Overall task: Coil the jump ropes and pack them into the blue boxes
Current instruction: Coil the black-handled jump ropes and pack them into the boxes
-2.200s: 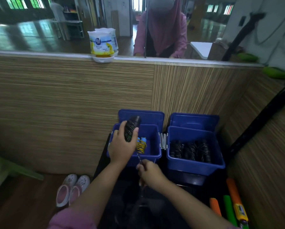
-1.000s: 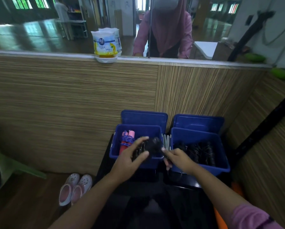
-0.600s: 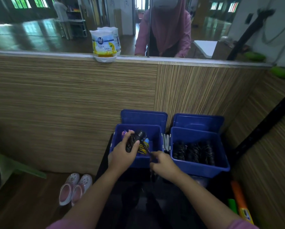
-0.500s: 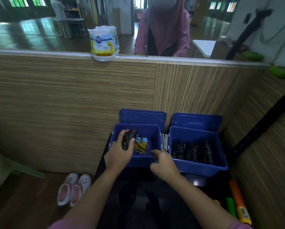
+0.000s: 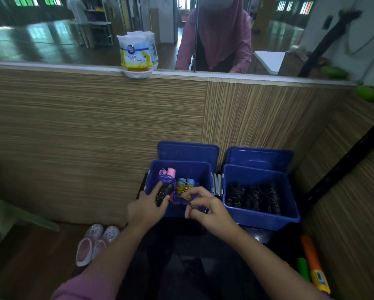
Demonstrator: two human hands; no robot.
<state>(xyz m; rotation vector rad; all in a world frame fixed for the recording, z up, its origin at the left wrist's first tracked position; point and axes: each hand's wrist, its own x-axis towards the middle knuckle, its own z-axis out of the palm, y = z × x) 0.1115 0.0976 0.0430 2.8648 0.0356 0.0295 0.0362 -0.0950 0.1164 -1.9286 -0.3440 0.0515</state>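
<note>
Jump rope, black, has dropped lower over left blue box; left hand grip wraps the handles, right hand grip now pinches the cord's tail. Coil nearly closed.

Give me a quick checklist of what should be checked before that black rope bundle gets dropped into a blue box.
1. Left hand grips the black rope bundle: ok.
2. Loose end tucked in: not ok; the right hand is pinching something thin beside it.
3. Left blue box open, with free space: ok; it holds a pink-handled rope and a blue-handled rope.
4. Right blue box has room: cannot tell; black ropes cover its floor.
5. Bundle wound tight enough: cannot tell.
</note>
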